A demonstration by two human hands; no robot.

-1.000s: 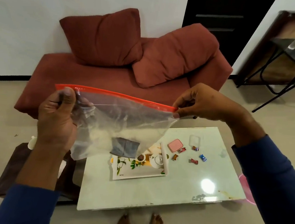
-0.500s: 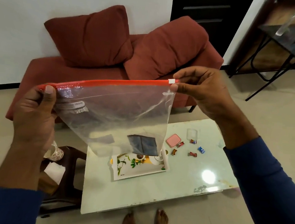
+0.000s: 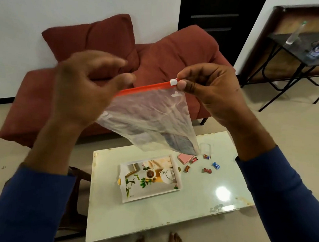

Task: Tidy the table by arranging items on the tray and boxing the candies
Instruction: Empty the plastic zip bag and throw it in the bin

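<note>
Both hands are holding a zip bag [image 3: 151, 118] aloft: right hand [image 3: 212, 92] pinching its white slider [image 3: 173, 82], probably to work the seal, left hand [image 3: 86, 88] gripping the blurred far end. Below, candies [image 3: 207, 170] are lying loose beside the tray [image 3: 150, 179] on the table [image 3: 166, 213].

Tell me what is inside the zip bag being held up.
A dark grey flat piece sits low in the clear zip bag; crumpled plastic blurs what it is. Nothing else shows inside.
</note>
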